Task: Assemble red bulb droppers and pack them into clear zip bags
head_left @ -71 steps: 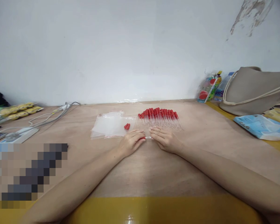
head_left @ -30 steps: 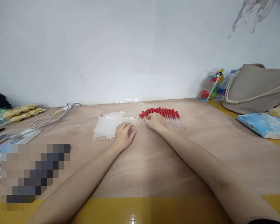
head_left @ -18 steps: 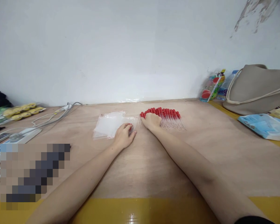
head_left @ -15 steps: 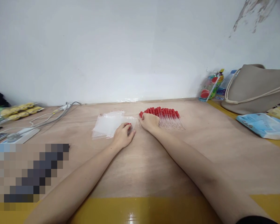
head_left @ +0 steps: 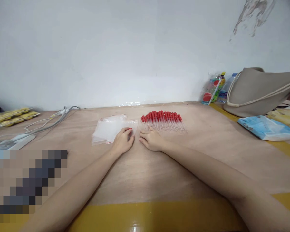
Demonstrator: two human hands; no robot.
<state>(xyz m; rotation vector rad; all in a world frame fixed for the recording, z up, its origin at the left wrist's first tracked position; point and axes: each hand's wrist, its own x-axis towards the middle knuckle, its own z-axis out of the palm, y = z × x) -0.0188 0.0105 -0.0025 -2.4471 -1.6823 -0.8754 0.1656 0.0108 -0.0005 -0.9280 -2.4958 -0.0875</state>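
A row of glass droppers with red rubber caps lies on the brown table. To its left is a stack of clear plastic bags. My left hand rests on the near right corner of the bags, fingers curled down over a small red cap at its fingertips. My right hand lies on the table just in front of the row's left end. Its fingers stretch out to the left, and I see nothing in them. The two hands are a few centimetres apart.
A power strip with grey cables and yellow packets lie at the far left. At the right stand a beige bag, bottles and a blue packet. Yellow tape runs along the near table edge.
My right hand has drawn back from the left end of the dropper row toward me. My left hand has stayed on the bags' corner over the red cap.
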